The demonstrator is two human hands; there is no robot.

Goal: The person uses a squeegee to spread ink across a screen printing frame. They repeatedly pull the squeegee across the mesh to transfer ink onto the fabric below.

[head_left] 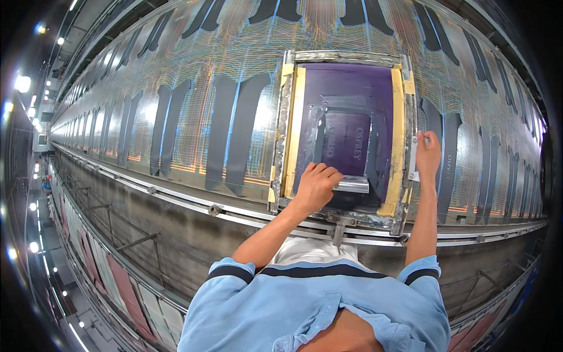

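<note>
My left hand (pixel 319 183) is closed on a silver squeegee (pixel 358 183), which lies across the lower part of a purple mesh screen (pixel 375 88). The screen sits in a worn metal frame (pixel 346 56) bordered with yellow tape (pixel 397 88), with dark, wet-looking ink and pale lettering in its middle. At the frame's right side, my right hand (pixel 428 152) grips a narrow metal side bar (pixel 413 175). The frame rests on a long printing table (pixel 199 64) under it.
Dark grey cut pieces (pixel 229 135) lie in rows along the table, over patterned lines. A metal rail (pixel 193 204) with fittings runs along the near edge. Below left are racks of pink and pale sheets (pixel 138 284). Lamps line the left side.
</note>
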